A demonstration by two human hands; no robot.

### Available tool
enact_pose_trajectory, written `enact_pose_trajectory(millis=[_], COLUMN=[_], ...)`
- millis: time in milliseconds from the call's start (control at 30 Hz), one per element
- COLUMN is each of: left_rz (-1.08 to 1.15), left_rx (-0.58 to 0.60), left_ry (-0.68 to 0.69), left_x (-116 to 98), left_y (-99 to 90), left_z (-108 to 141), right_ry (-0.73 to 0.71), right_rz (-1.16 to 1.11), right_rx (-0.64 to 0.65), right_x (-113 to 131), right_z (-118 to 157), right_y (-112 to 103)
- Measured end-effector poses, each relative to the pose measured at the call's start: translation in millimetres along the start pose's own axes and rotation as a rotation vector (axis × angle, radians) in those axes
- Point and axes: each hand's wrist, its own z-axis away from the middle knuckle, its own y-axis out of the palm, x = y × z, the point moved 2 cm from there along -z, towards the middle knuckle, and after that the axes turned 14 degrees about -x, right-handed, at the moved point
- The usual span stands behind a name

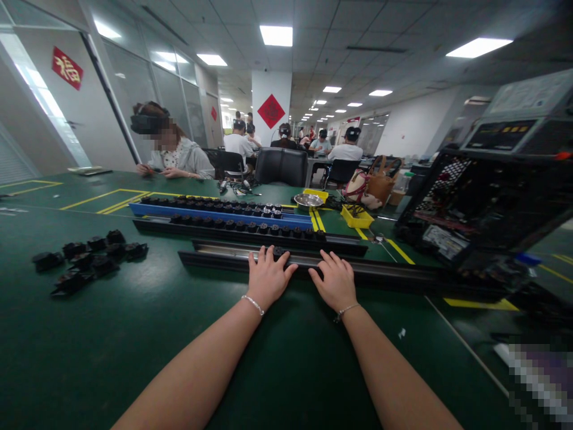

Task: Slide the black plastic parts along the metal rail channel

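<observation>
A long black channel-shaped rail (215, 260) lies across the green table in front of me. My left hand (268, 278) rests on it with the fingers spread over its far edge and the thumb out to the right. Just beyond those fingers a small black part (279, 251) sits in the channel, partly hidden by the hand. To the right, my right hand (336, 280) also touches the rail, its fingers apart and nothing visible in them. A second black rail (154, 226) with a row of black modules (240, 226) stands behind.
Loose black modules (105, 263) are heaped at the left. A blue rail (210, 214) filled with modules, a metal bowl (308, 200) and a yellow bin (357, 218) stand farther back. An open computer case (487, 203) rises at the right. A co-worker (179, 155) sits across the table.
</observation>
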Motion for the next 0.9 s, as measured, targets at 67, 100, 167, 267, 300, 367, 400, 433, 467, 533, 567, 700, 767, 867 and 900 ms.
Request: enact_pose_trajectory(millis=[67, 100, 167, 267, 300, 367, 400, 433, 467, 533, 567, 700, 767, 867, 900], left_rz=[-0.001, -0.002, -0.005, -0.014, -0.018, -0.027, -0.030, -0.033, -0.036, -0.039, -0.040, -0.030, -0.022, -0.010, -0.008], left_rx=[-0.006, -0.010, -0.018, -0.032, -0.038, -0.050, -0.057, -0.063, -0.067, -0.074, -0.075, -0.072, -0.074, -0.078, -0.079], left_ry=[-0.001, -0.001, 0.003, 0.009, 0.013, 0.024, 0.030, 0.034, 0.036, 0.035, 0.034, 0.016, 0.006, -0.005, -0.008], left_x=[1, 1, 2, 4, 4, 6, 7, 8, 8, 10, 10, 12, 13, 13, 14], left_y=[-0.4, -0.6, -1.0, -1.1, -1.0, -0.6, -0.3, -0.1, 0.2, 0.8, 1.1, 2.0, 2.1, 1.8, 1.5], left_z=[0, 0, 0, 0, -1, -1, -1, -2, -2, -3, -3, -4, -4, -4, -5], right_ry=[0.001, 0.003, 0.008, 0.016, 0.018, 0.018, 0.017, 0.018, 0.019, 0.020, 0.022, 0.027, 0.031, 0.035, 0.036], right_rz=[-0.005, -0.008, -0.012, -0.007, -0.004, -0.003, -0.004, -0.006, -0.008, -0.008, -0.008, -0.012, -0.016, -0.018, -0.019], right_rx=[-0.003, -0.004, 0.000, 0.019, 0.024, 0.028, 0.027, 0.024, 0.022, 0.020, 0.019, 0.014, 0.014, 0.016, 0.018], right_x=[0, 0, 0, 0, 0, 0, 0, 0, 0, 0, -1, -1, -1, -1, -1], right_z=[0, 0, 0, -1, -1, -1, -1, -1, -1, -1, -1, 0, 0, 0, 0], right_y=[0, 0, -1, -1, -2, -2, -2, -2, -2, -1, -1, 1, 1, 0, 0])
